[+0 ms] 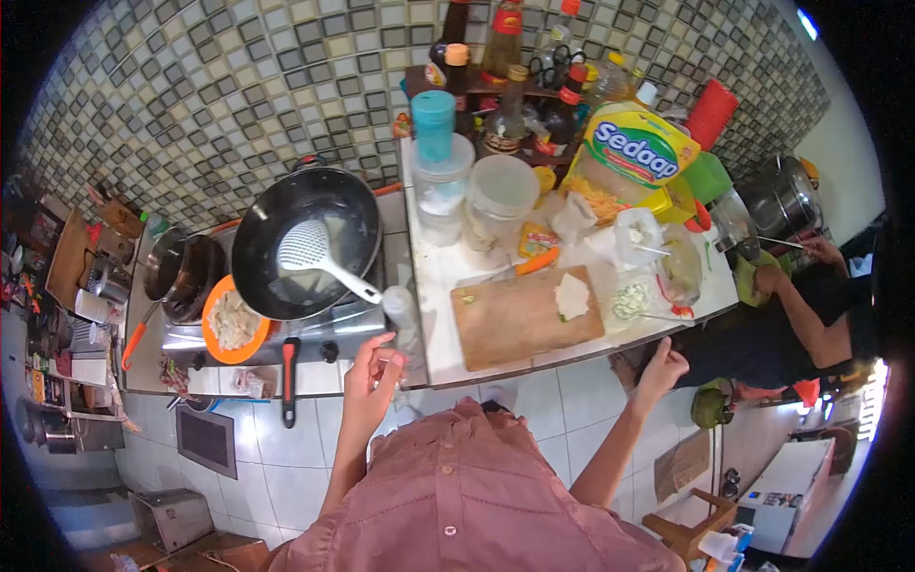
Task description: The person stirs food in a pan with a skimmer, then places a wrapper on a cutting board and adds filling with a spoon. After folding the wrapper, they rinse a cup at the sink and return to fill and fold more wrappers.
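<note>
My left hand (370, 377) hovers at the counter's front edge by the stove. Its fingers are loosely bent and apart, with nothing in them, close to a clear plastic bottle (402, 319). Beyond it a white slotted spatula (310, 250) rests in a black wok (255, 217), its handle over the rim toward me. My right hand (660, 370) is in the air before the counter, fingers curled in and nothing visible in it. Near it are a wooden cutting board (515, 329) with a whitish piece (573, 296) and a bag of chopped greens (631, 300).
An orange plate (211, 338) of pale raw food sits left of the wok. An orange-handled knife (537, 262) lies behind the board. Jars, sauce bottles and a yellow Sedaap pack (637, 143) crowd the back. At the right, another person's hand (770, 280) holds something green.
</note>
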### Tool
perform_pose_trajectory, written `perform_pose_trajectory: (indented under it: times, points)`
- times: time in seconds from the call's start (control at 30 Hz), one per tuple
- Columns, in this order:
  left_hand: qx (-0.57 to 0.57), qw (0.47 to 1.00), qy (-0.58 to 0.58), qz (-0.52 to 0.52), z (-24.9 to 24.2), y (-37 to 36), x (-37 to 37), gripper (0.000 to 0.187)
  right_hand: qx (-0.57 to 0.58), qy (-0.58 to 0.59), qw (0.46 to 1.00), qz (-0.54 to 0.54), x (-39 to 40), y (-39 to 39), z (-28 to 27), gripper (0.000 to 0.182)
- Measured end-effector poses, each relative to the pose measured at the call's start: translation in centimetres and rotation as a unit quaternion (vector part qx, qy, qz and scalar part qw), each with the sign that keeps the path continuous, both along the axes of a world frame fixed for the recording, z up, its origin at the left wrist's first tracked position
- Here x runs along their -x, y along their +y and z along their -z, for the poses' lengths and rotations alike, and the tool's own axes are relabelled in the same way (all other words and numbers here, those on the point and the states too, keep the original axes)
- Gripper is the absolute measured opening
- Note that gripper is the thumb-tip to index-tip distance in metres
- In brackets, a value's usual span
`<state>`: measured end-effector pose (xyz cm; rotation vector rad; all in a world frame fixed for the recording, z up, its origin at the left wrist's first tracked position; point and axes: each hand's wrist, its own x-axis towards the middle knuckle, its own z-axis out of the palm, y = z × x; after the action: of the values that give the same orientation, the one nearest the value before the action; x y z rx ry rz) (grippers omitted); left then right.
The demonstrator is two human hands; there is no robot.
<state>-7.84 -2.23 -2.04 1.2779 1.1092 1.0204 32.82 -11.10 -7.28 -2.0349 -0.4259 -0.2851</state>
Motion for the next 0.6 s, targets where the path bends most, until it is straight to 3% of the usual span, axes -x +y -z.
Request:
perform_pose_trajectory:
  times: [0.07,0.1,0.13,0.17,0.2,0.27,0.33,0.43,0.5,0.57,0.6]
  points:
    - [-0.004,1.0,0.003,0.017,0.9,0.9,-3.8,0.028,-0.194,0.175,0.959,0.106,-6.0,-0.9,2.9,0.031]
    - [-0.007,0.999,0.01,0.033,1.0,1.3,-5.7,0.027,-0.191,0.171,0.961,0.105,-7.5,-1.1,2.3,0.031]
    - [-0.015,0.998,0.057,0.024,0.6,1.7,-8.2,0.025,-0.261,0.342,0.903,0.016,-8.4,-1.2,1.2,0.031]
    - [-0.011,0.998,0.055,0.023,0.6,2.2,-10.4,0.025,-0.317,0.499,0.803,-0.072,-9.3,-1.2,0.8,0.03]
    - [-0.017,0.995,0.089,0.04,0.6,2.6,-12.6,0.026,-0.32,0.524,0.783,-0.102,-10.3,-1.0,1.1,0.029]
    - [-0.018,0.991,0.123,0.053,1.7,3.6,-16.8,0.027,-0.3,0.504,0.801,-0.117,-12.0,-0.2,1.9,0.026]
    - [-0.263,0.928,0.263,0.009,4.0,4.6,-20.6,0.032,-0.292,0.503,0.804,-0.124,-12.1,0.6,1.8,0.024]
    - [-0.224,0.922,0.316,0.017,3.1,4.1,-24.6,0.035,-0.277,0.443,0.84,-0.145,-12.9,1.6,2.1,0.016]
    - [-0.208,0.917,0.34,-0.011,3.4,3.8,-26.6,0.036,-0.151,0.26,0.935,-0.187,-12.3,2.5,0.6,0.016]
    - [-0.2,0.9,0.382,-0.066,3.6,3.6,-27.9,0.033,-0.137,0.25,0.934,-0.213,-11.0,3.1,-0.3,0.017]
    - [-0.194,0.9,0.384,-0.068,3.9,3.6,-28.3,0.033,-0.141,0.177,0.941,-0.252,-9.9,3.5,-0.7,0.018]
